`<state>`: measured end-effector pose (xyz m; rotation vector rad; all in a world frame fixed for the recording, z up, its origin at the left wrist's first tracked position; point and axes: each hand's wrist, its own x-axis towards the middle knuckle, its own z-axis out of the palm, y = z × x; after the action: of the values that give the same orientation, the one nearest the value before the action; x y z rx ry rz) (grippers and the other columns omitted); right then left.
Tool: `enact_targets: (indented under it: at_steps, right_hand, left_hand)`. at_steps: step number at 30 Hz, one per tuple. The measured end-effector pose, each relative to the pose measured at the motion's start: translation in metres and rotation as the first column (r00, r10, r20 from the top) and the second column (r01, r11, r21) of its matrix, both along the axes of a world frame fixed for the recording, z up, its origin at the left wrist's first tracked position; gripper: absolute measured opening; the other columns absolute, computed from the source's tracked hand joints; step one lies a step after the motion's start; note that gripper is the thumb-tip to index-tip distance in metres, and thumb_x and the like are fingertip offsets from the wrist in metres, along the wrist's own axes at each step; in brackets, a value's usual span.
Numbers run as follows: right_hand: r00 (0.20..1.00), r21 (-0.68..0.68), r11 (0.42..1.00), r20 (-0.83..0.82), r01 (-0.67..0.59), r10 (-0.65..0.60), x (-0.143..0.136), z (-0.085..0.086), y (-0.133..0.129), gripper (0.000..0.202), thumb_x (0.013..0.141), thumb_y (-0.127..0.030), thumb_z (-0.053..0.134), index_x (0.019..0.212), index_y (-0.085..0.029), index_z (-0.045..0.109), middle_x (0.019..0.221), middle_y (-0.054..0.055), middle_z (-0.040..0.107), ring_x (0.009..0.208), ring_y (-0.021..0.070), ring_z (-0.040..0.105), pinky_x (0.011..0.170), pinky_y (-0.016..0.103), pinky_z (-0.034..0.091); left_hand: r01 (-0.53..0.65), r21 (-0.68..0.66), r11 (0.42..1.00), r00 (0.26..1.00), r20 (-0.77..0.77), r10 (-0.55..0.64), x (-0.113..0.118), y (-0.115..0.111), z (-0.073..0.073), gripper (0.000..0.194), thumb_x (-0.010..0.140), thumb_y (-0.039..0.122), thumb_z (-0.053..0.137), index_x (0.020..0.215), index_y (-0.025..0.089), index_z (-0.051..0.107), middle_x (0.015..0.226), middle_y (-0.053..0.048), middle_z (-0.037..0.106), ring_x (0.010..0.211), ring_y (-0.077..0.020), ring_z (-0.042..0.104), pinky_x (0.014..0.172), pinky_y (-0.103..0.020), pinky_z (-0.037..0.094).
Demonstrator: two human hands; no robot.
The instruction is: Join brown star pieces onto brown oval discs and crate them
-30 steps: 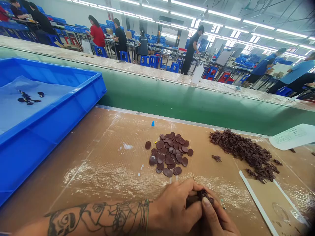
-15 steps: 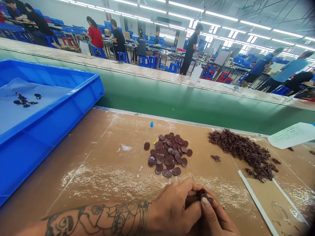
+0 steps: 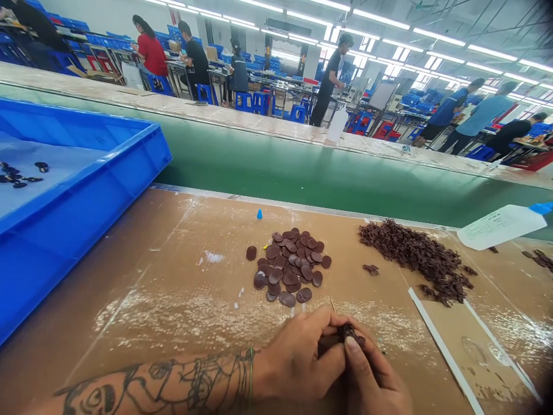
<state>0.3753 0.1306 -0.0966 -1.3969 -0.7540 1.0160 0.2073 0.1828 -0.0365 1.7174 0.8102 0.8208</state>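
My left hand (image 3: 309,349), on the tattooed arm, is closed with its fingertips on a small dark brown twiggy piece (image 3: 348,332). My right hand (image 3: 375,369) meets it from the right and grips the same piece, thumb on the near side. The fingers hide most of the piece. A thin wooden stick (image 3: 333,305) juts up past the left fingers; its lower end is hidden. Just beyond my hands lies a pile of flat brown oval discs (image 3: 289,265). Farther right is a heap of dark brown branching pieces (image 3: 415,259), with one loose piece (image 3: 370,269) beside it.
At left stands a blue tray (image 3: 142,151) holding dark parts (image 3: 15,176) on a pale sheet. A small blue cone (image 3: 260,214) sits behind the discs. A bottle (image 3: 501,226) lies at right. Past the cardboard-covered table (image 3: 173,276) runs a green strip (image 3: 259,161); people work beyond.
The view has shifted slightly, so the tray sits farther left and more of the bottle shows. Both hands keep the same grip on the brown piece.
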Motion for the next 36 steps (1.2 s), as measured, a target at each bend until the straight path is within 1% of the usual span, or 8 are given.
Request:
enact_targets:
  at_steps: [4, 10, 17, 23, 25, 29, 33, 36]
  right_hand:
    - [1.000, 0.000, 1.000, -0.027, -0.010, 0.010, 0.003, -0.001, 0.001, 0.038, 0.070, -0.044, 0.087, 0.098, -0.018, 0.082, 0.117, 0.016, 0.075, 0.108, 0.0347, 0.070, 0.094, 0.043, 0.057]
    - [0.999, -0.001, 1.000, -0.040, -0.015, 0.015, 0.005, -0.004, 0.000, 0.036, 0.070, -0.043, 0.087, 0.097, -0.019, 0.082, 0.117, 0.016, 0.075, 0.107, 0.0346, 0.070, 0.093, 0.043, 0.057]
    - [0.999, 0.011, 1.000, -0.045, -0.001, 0.002, 0.005, -0.004, 0.002, 0.032, 0.068, -0.040, 0.089, 0.090, -0.019, 0.082, 0.114, 0.017, 0.076, 0.104, 0.0353, 0.072, 0.091, 0.045, 0.059]
    - [0.997, 0.047, 0.998, -0.066, 0.041, -0.038, 0.000, -0.002, 0.000, 0.029, 0.069, -0.038, 0.088, 0.089, -0.018, 0.082, 0.113, 0.018, 0.076, 0.102, 0.0349, 0.072, 0.090, 0.046, 0.059]
    - [0.997, 0.057, 0.998, -0.072, 0.040, -0.036, -0.002, 0.000, 0.000, 0.029, 0.070, -0.038, 0.087, 0.091, -0.019, 0.082, 0.117, 0.018, 0.075, 0.106, 0.0356, 0.071, 0.091, 0.047, 0.059]
    - [0.996, 0.085, 0.995, -0.068, 0.056, -0.050, -0.004, 0.002, -0.001, 0.029, 0.073, -0.037, 0.085, 0.095, -0.020, 0.082, 0.132, 0.018, 0.068, 0.123, 0.0379, 0.061, 0.098, 0.049, 0.054]
    - [0.995, 0.089, 0.993, -0.079, 0.073, -0.066, -0.005, 0.002, -0.001, 0.024, 0.070, -0.037, 0.086, 0.087, -0.020, 0.082, 0.129, 0.018, 0.069, 0.124, 0.0388, 0.060, 0.099, 0.051, 0.053]
    - [0.995, 0.127, 0.989, -0.067, 0.080, -0.072, -0.010, 0.006, 0.000, 0.020, 0.073, -0.037, 0.083, 0.085, -0.020, 0.082, 0.127, 0.018, 0.070, 0.123, 0.0380, 0.061, 0.099, 0.052, 0.053]
  left_hand:
    - [-0.038, -0.024, 0.999, 0.999, -0.037, 0.037, 0.001, -0.001, -0.001, 0.022, 0.093, 0.027, 0.055, 0.114, 0.020, 0.060, 0.101, -0.005, 0.077, 0.086, -0.0220, 0.072, 0.075, -0.031, 0.053]
    - [-0.049, 0.014, 0.999, 0.997, -0.061, 0.050, 0.002, -0.001, -0.001, 0.026, 0.092, 0.031, 0.056, 0.114, 0.019, 0.061, 0.100, -0.007, 0.077, 0.085, -0.0232, 0.072, 0.076, -0.033, 0.055]
    - [-0.072, -0.001, 0.997, 0.995, -0.072, 0.071, 0.001, -0.001, -0.001, 0.027, 0.092, 0.032, 0.056, 0.115, 0.019, 0.062, 0.099, -0.007, 0.078, 0.084, -0.0243, 0.074, 0.076, -0.035, 0.057]
    - [-0.079, 0.035, 0.996, 0.994, -0.068, 0.081, 0.002, -0.005, -0.004, 0.031, 0.091, 0.034, 0.058, 0.121, 0.025, 0.061, 0.108, -0.004, 0.077, 0.095, -0.0288, 0.075, 0.082, -0.040, 0.058]
    - [-0.083, 0.037, 0.996, 0.995, -0.050, 0.085, 0.003, -0.006, -0.005, 0.032, 0.091, 0.032, 0.057, 0.121, 0.023, 0.060, 0.106, -0.005, 0.078, 0.093, -0.0284, 0.075, 0.081, -0.040, 0.058]
    - [-0.086, 0.048, 0.995, 0.996, -0.011, 0.086, 0.003, -0.007, -0.004, 0.031, 0.090, 0.031, 0.059, 0.120, 0.021, 0.060, 0.103, -0.006, 0.078, 0.089, -0.0265, 0.076, 0.079, -0.037, 0.058]
    - [-0.112, 0.032, 0.993, 0.992, 0.054, 0.110, 0.003, -0.008, -0.003, 0.031, 0.089, 0.028, 0.061, 0.120, 0.022, 0.060, 0.104, -0.003, 0.078, 0.090, -0.0232, 0.075, 0.080, -0.034, 0.058]
    - [-0.097, 0.018, 0.995, 0.994, 0.059, 0.096, 0.003, -0.009, -0.002, 0.030, 0.090, 0.027, 0.061, 0.120, 0.022, 0.060, 0.105, -0.002, 0.078, 0.091, -0.0222, 0.075, 0.079, -0.033, 0.057]
